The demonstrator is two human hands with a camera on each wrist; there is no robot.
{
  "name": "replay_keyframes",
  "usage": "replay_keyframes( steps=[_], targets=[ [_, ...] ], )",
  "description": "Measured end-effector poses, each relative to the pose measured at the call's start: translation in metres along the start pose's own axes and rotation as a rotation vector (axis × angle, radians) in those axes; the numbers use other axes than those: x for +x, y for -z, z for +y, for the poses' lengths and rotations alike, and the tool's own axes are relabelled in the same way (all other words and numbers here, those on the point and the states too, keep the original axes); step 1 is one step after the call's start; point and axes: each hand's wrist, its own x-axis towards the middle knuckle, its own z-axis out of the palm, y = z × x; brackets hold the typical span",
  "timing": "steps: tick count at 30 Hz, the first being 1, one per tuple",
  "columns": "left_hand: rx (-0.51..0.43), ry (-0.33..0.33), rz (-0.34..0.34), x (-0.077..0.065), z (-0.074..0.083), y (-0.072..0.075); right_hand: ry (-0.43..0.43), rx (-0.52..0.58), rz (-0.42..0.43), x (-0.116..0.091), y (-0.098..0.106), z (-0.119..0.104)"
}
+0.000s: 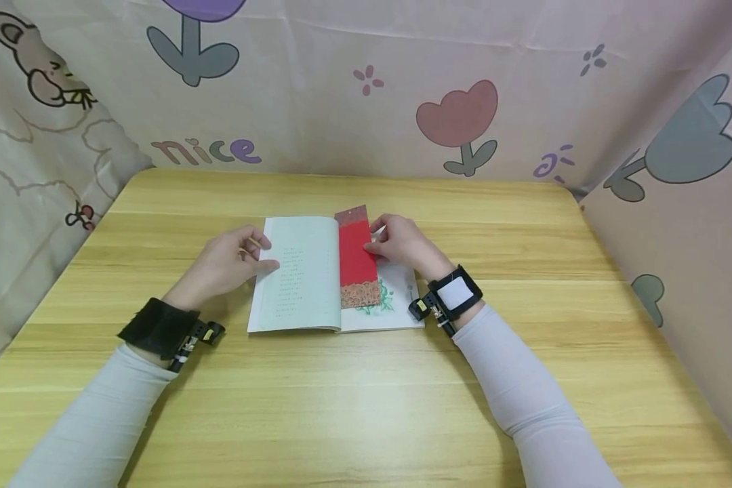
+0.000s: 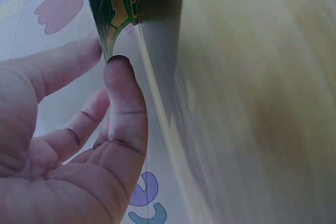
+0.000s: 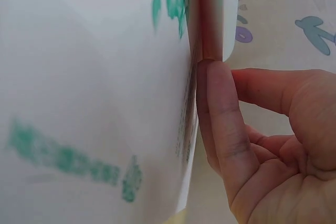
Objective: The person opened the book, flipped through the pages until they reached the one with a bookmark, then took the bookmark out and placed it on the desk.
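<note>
An open book (image 1: 299, 298) lies on the table, its left page pale green with lines of small print and its right page white with a green picture. My left hand (image 1: 228, 261) pinches the book's left edge between thumb and fingers; the green and yellow cover (image 2: 122, 3) shows on the underside in the left wrist view. Against the fold, over the right page, is a long red bookmark (image 1: 356, 254) with brown patterned ends. My right hand (image 1: 405, 242) holds its right edge between thumb and fingers. In the right wrist view the bookmark (image 3: 210, 19) appears edge-on.
The wooden table (image 1: 366, 407) extends around the book on all sides. Behind and beside it hangs a pale printed cloth (image 1: 329, 88) with flowers, reaching down to the table's back edge.
</note>
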Motion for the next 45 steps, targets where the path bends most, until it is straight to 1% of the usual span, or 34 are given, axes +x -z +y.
replay_keyframes(
  steps=[4,9,13,17,23,29,36,45],
  targets=[
    [-0.005,0.002,0.0,-0.001,-0.001,0.0,0.003,0.05,-0.002,0.001,0.0,0.002],
    [-0.015,-0.009,0.002,-0.001,-0.003,0.0,-0.006,0.079,0.001,0.002,0.001,0.002],
    [-0.012,-0.017,0.008,-0.001,-0.003,0.001,-0.009,0.086,0.003,0.002,0.002,0.003],
    [-0.001,-0.014,0.01,0.0,-0.003,0.0,-0.005,0.066,0.017,-0.001,0.006,0.005],
    [0.0,-0.018,0.007,0.002,-0.005,-0.001,0.0,0.088,0.034,-0.004,0.014,0.009],
    [-0.001,-0.01,0.01,0.001,-0.006,0.0,0.004,0.102,0.06,-0.004,0.026,0.011],
    [0.015,-0.016,0.011,0.0,-0.006,0.0,0.018,0.123,0.077,-0.01,0.046,0.016],
    [0.014,-0.021,0.014,-0.001,-0.005,0.001,-0.003,0.12,0.107,-0.019,0.071,0.028]
  ],
)
